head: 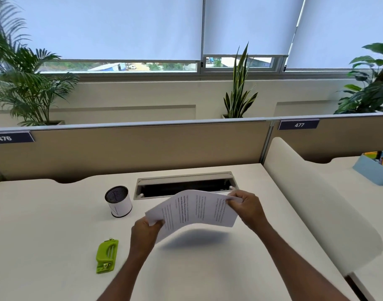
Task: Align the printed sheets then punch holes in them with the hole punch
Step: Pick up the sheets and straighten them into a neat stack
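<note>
Hands [143, 232] hold printed sheets [194, 210] above white desk [45, 224] facing blinded windows [108, 27].

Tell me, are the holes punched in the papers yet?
Not yet. The left hand and right hand have a grip on the printed sheets, held above the desk, so lining up is in hand. The green hole punch lies untouched. Punching is left.

Lime-green hole punch [107, 255], white sheets [194, 210]
</note>
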